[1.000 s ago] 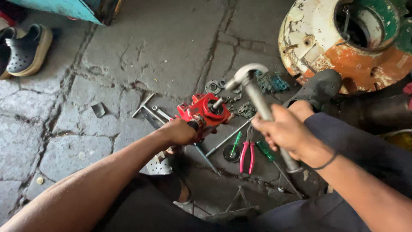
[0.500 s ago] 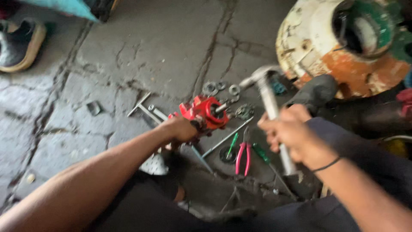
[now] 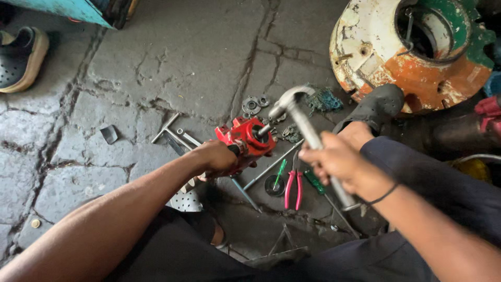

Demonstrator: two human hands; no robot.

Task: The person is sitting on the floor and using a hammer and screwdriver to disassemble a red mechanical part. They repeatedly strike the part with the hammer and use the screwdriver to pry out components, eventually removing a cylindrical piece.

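Hammer (image 3: pixel 308 130) in right hand (image 3: pixel 339 162), handle upright, head tilted left

My left hand (image 3: pixel 219 159) hides part of the red part (image 3: pixel 245 137). The hammer (image 3: pixel 308 130) head is blurred. The drum (image 3: pixel 412 52) and shoe (image 3: pixel 18 57) run off the frame's edges.

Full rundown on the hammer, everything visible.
The hammer looks all metal: a dull grey, worn head with a curved end and a long, plain shaft of the same grey. It is raised off the stone floor, slanting from the head at upper left down to the shaft's end at lower right. The right hand grips the shaft about midway. The head sits just right of the red part that the left hand holds; contact cannot be told.
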